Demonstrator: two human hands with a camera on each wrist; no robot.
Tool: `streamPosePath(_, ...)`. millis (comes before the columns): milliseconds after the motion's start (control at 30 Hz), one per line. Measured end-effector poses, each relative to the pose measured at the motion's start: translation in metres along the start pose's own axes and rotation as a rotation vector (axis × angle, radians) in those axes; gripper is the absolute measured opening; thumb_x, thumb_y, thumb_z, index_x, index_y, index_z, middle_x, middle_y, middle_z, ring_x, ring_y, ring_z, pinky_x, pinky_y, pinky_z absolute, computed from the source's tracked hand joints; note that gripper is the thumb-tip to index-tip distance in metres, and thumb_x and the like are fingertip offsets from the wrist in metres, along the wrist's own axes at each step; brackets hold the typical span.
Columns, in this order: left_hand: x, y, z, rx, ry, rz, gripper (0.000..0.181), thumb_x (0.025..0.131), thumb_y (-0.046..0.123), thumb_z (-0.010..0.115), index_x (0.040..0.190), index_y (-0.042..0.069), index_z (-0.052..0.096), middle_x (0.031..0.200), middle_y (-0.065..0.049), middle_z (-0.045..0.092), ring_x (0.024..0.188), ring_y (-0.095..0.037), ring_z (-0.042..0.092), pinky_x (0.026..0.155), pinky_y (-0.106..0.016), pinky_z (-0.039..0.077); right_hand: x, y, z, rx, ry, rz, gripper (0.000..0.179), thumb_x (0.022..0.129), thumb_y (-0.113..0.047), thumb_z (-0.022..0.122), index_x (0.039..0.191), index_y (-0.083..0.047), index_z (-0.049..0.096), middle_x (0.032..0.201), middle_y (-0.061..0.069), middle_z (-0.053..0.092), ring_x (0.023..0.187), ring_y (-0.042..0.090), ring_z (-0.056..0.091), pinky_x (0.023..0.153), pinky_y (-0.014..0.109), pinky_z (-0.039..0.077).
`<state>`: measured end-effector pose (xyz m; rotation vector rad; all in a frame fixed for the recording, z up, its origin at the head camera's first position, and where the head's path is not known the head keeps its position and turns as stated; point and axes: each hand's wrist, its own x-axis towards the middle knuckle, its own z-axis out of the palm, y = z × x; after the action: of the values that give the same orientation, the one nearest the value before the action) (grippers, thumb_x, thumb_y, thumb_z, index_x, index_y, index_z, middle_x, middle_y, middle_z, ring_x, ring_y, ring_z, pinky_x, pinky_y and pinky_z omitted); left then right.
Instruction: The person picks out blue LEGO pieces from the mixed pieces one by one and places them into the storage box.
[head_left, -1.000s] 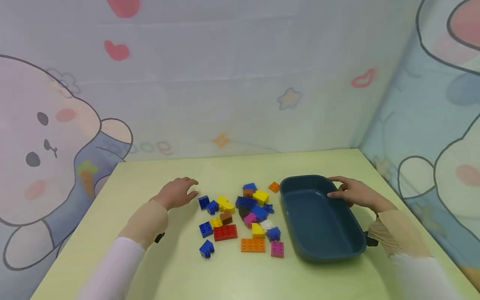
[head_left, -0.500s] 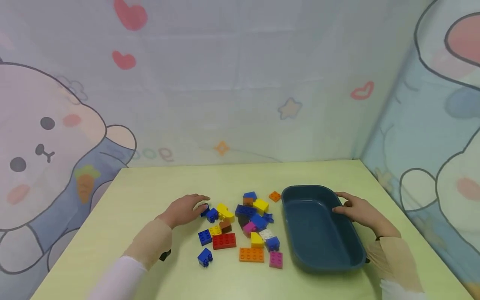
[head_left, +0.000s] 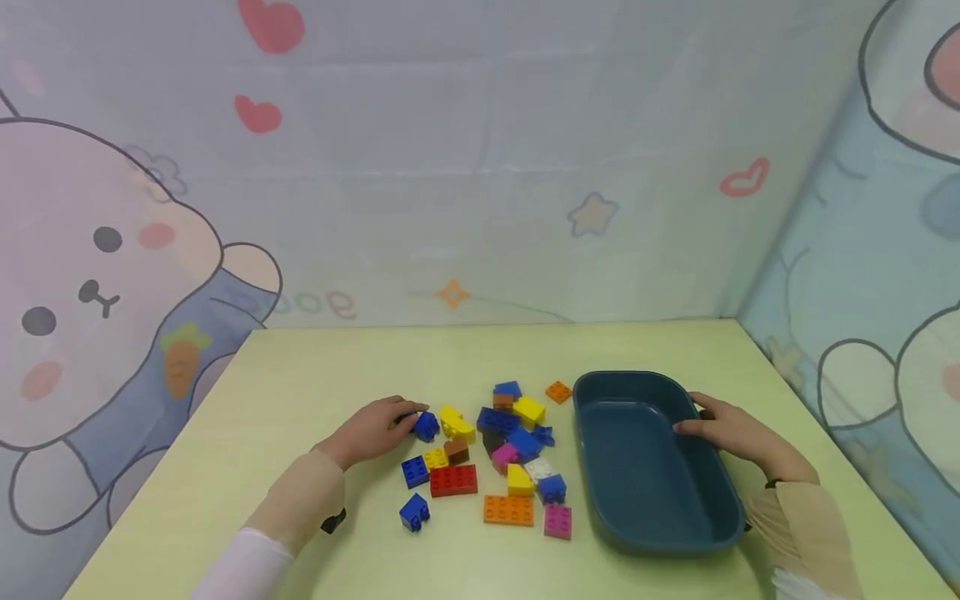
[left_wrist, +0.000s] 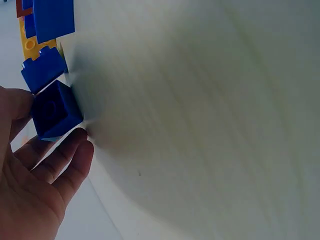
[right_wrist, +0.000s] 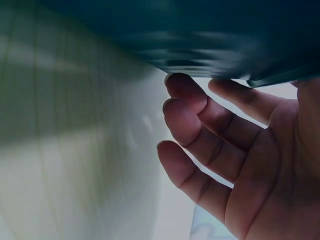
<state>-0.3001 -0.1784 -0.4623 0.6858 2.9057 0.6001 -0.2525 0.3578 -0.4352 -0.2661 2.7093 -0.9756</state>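
My left hand is at the left side of the block pile, its thumb and fingers around a dark blue building block. From the head view that block is mostly hidden by the hand. A second blue block stands right beside the fingertips. On the right, my right hand holds the far right rim of a dark teal plastic tub. Its thumb reaches over the inner side, and the other fingers are outside, below the wall.
Between hand and tub lie several loose blocks, among them a red block, an orange block, a yellow curved block and a pink block. A small orange plate lies near the tub's far left corner. A printed cloth hangs behind the table.
My left hand has moved right and down to the leftmost dark blue block and closed its fingers around it. The right hand stays on the tub's rim. The head view has shifted slightly.
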Motion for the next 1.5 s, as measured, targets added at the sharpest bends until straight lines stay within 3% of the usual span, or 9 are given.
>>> streamPosePath(100,-0.004,-0.006,0.0,-0.009,0.008,0.032,0.032,0.102,0.015,0.058,0.133,0.015,0.066,0.115,-0.003,0.065,0.095,-0.017,0.058,0.096,-0.042,0.05,0.001,-0.001,0.0,0.008,0.004,-0.008,0.084,0.099,-0.034,0.06,0.15,0.019,0.019,0.147,0.045,0.03,0.127,0.058,0.044,0.091,0.053,0.052)
streamPosePath(333,-0.014,-0.017,-0.001,0.03,0.018,0.087,0.026,0.096,0.008,0.067,0.122,0.009,0.069,0.12,-0.009,0.064,0.113,-0.03,0.059,0.104,-0.048,0.045,0.003,-0.002,-0.002,-0.025,0.014,0.006,0.088,0.098,-0.037,0.062,0.152,0.016,0.017,0.145,0.045,0.033,0.127,0.058,0.044,0.092,0.057,0.05)
streamPosePath(533,-0.021,-0.017,-0.004,0.009,0.025,0.019,0.028,0.095,0.011,0.071,0.122,0.011,0.071,0.112,-0.004,0.066,0.105,-0.026,0.061,0.101,-0.047,0.048,0.002,-0.002,-0.001,0.014,0.037,-0.012,0.084,0.098,-0.031,0.063,0.156,0.007,0.015,0.143,0.045,0.035,0.127,0.059,0.043,0.089,0.057,0.05)
streamPosePath(733,-0.025,-0.018,-0.01,-0.048,0.028,-0.05,0.035,0.092,0.015,0.075,0.126,0.012,0.068,0.123,-0.007,0.067,0.113,-0.029,0.061,0.103,-0.049,0.047,0.001,0.0,0.004,0.075,0.029,-0.082,0.076,0.101,-0.013,0.055,0.157,0.005,0.008,0.149,0.047,0.021,0.129,0.066,0.034,0.091,0.063,0.046)
streamPosePath(833,-0.025,-0.019,-0.013,-0.067,0.034,-0.079,0.033,0.091,0.015,0.076,0.123,0.012,0.069,0.12,-0.005,0.067,0.11,-0.027,0.061,0.102,-0.048,0.048,0.003,0.0,0.005,0.092,0.03,-0.101,0.077,0.1,-0.011,0.054,0.158,0.004,0.005,0.151,0.047,0.015,0.13,0.068,0.029,0.093,0.066,0.043)
streamPosePath(1067,-0.022,-0.018,-0.015,-0.067,0.019,-0.031,0.031,0.091,0.014,0.076,0.121,0.01,0.071,0.103,0.0,0.065,0.093,-0.019,0.057,0.092,-0.042,0.052,0.002,0.002,0.006,0.111,0.035,-0.105,0.076,0.099,-0.01,0.053,0.157,0.003,0.006,0.148,0.047,0.02,0.126,0.064,0.038,0.09,0.061,0.046)
streamPosePath(1300,-0.016,-0.016,-0.02,-0.003,-0.024,-0.004,0.031,0.09,0.013,0.077,0.119,0.007,0.071,0.111,-0.006,0.068,0.102,-0.025,0.061,0.099,-0.048,0.049,0.0,0.001,0.008,0.1,0.03,-0.107,0.075,0.098,-0.009,0.053,0.156,0.004,0.008,0.148,0.048,0.021,0.126,0.066,0.037,0.09,0.061,0.046)
streamPosePath(1500,-0.008,-0.022,-0.035,0.029,-0.006,-0.002,0.034,0.091,0.014,0.075,0.122,0.001,0.069,0.115,-0.012,0.069,0.104,-0.028,0.063,0.098,-0.048,0.049,0.005,0.001,0.008,0.068,0.032,-0.088,0.076,0.097,-0.011,0.054,0.157,0.002,0.009,0.145,0.048,0.028,0.124,0.064,0.043,0.088,0.06,0.048)
